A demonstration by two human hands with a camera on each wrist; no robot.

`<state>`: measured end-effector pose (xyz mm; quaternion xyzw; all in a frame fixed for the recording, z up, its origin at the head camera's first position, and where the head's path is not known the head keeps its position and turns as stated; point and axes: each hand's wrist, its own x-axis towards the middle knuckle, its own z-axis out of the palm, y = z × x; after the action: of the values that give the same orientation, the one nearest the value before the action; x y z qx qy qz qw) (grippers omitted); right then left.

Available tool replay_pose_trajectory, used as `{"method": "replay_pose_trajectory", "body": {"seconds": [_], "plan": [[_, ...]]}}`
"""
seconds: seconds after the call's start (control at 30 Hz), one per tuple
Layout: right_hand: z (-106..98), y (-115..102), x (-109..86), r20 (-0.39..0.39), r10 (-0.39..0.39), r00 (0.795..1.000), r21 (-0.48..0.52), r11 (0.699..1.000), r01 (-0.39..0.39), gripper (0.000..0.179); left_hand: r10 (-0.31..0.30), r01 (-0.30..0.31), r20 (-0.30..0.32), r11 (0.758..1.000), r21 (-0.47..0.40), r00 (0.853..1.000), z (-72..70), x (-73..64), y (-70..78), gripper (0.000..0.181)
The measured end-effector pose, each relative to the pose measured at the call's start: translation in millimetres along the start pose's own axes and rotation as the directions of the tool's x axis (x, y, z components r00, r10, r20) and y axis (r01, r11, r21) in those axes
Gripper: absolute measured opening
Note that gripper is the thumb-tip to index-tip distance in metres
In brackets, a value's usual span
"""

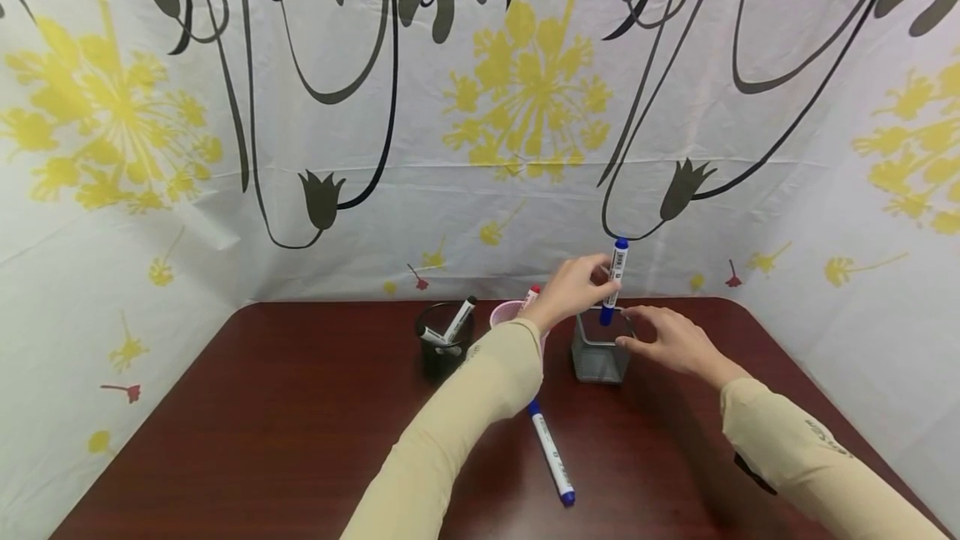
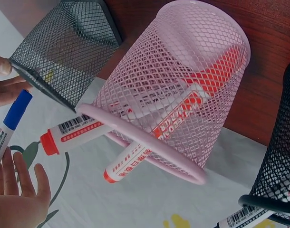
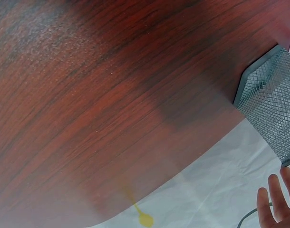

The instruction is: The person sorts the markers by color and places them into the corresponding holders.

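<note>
My left hand (image 1: 576,288) pinches a blue-capped whiteboard marker (image 1: 617,269). It hangs nearly upright, its lower blue end over the mouth of a square grey mesh pen holder (image 1: 600,361). At that holder's right side, my right hand (image 1: 671,340) holds the rim between thumb and fingers; several of its fingers (image 3: 275,197) look straight in the right wrist view. A pink mesh pen cup (image 2: 183,71), partly hidden behind the left forearm in the head view, contains two red-capped markers (image 2: 130,164). Another blue-capped marker (image 1: 552,457) lies on the table in front.
Left of the pink cup stands a black mesh pen cup (image 1: 433,367) with black-capped markers (image 1: 459,319). The dark red wooden table (image 1: 262,423) ends at the back against a white cloth (image 1: 420,132) printed with flowers.
</note>
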<state>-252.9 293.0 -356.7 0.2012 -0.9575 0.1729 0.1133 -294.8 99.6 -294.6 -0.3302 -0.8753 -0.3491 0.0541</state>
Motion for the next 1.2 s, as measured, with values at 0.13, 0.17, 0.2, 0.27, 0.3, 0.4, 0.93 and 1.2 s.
{"method": "replay_pose_trajectory", "body": {"seconds": [0.13, 0.17, 0.2, 0.27, 0.3, 0.4, 0.93, 1.2], "plan": [[1, 1, 0.6, -0.005, -0.007, 1.000, -0.001, 1.000, 0.007, 0.061, -0.020, 0.020, 0.001, 1.000, 0.009, 1.000, 4.2, 0.4, -2.6, 0.025], [2, 1, 0.8, -0.006, -0.009, 1.000, -0.001, 1.000, 0.009, 0.061, -0.023, 0.023, 0.001, 1.000, 0.014, 1.000, 5.2, 0.5, -3.3, 0.024], [2, 1, 0.9, -0.007, -0.010, 1.000, -0.001, 1.000, 0.010, 0.061, -0.024, 0.024, 0.000, 0.999, 0.023, 1.000, 6.4, 0.8, -4.2, 0.024], [2, 1, 1.0, -0.010, -0.009, 1.000, -0.002, 1.000, 0.009, 0.062, -0.031, 0.031, 0.004, 0.999, 0.037, 1.000, 8.5, 0.2, -5.4, 0.023], [2, 1, 1.0, -0.009, -0.009, 1.000, -0.002, 1.000, 0.009, 0.062, -0.034, 0.033, 0.005, 0.998, 0.044, 0.999, 9.7, 0.0, -6.2, 0.023], [2, 1, 0.8, -0.004, 0.000, 1.000, -0.001, 1.000, 0.000, 0.064, -0.045, 0.044, 0.017, 0.998, 0.047, 0.999, 13.4, -2.1, -8.4, 0.023], [3, 2, 0.7, -0.016, -0.008, 1.000, -0.015, 1.000, 0.008, 0.062, -0.047, 0.046, 0.046, 0.998, 0.035, 0.998, 24.0, -13.9, -20.3, 0.014], [2, 2, 0.3, -0.021, -0.010, 1.000, -0.023, 1.000, 0.010, 0.062, -0.060, 0.053, 0.074, 0.994, 0.093, 0.995, 23.4, -13.6, -23.8, 0.019]]}}
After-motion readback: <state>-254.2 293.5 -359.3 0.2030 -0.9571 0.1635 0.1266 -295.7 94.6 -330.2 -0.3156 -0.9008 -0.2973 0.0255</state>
